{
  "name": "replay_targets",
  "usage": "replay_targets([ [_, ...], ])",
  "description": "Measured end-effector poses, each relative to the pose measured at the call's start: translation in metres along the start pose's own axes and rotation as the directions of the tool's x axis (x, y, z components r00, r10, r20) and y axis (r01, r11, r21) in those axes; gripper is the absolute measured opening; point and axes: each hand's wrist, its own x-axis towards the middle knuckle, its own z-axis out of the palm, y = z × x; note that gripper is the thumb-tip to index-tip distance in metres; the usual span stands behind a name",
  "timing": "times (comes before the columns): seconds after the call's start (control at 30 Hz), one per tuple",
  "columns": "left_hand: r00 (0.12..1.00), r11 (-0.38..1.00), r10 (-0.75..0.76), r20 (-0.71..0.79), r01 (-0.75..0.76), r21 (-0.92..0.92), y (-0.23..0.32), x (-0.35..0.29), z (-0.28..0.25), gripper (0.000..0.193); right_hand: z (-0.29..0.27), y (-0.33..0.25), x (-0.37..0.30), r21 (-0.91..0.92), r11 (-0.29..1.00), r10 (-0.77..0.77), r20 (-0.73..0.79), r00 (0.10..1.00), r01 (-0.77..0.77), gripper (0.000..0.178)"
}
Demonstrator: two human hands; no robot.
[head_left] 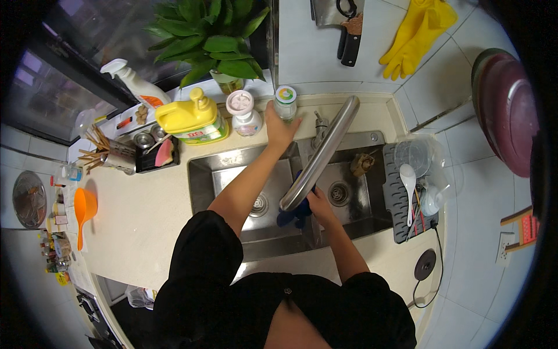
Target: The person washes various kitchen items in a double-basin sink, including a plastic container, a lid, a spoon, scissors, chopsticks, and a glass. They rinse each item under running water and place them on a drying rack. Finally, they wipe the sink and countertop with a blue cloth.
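Beyond the sink's back edge, my left hand (280,129) reaches to a clear glass jar (285,109) with a white, green and orange lid. Its thumb and fingers are spread on either side of the jar's lower part; the thumb looks apart from the glass. Lower down, my right hand (318,205) is closed on a dark blue cloth (295,215) over the divider of the steel double sink (247,247). The thick steel faucet spout (321,157) slants across the view and hides part of the cloth and of that hand's fingers.
Left of the jar stand a pink-lidded container (246,119), a yellow pump bottle (195,119) and a spray bottle (136,84). A grey drying rack (400,212) borders the sink's right side. An orange ladle (85,206) lies on the left counter; yellow gloves (415,38) hang at upper right.
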Motion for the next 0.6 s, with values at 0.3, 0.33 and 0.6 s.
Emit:
replay_targets([
  [0.3,0.994,0.992,-0.033,-0.102,0.020,-0.125,0.017,-0.022,-0.041,0.057,0.033,-0.075,0.045,-0.634,0.721,-0.433,-0.097,0.896,0.280,0.035],
  [0.33,0.994,0.988,-0.075,-0.082,0.063,-0.142,0.020,-0.034,-0.055,0.056,0.038,-0.085,0.055,-0.630,0.713,-0.484,-0.125,0.866,0.307,0.037],
  [0.6,0.972,0.960,-0.234,-0.023,0.228,-0.163,0.032,-0.100,-0.147,0.033,0.059,-0.069,0.165,-0.942,0.314,-0.718,-0.156,0.678,0.115,0.062],
])
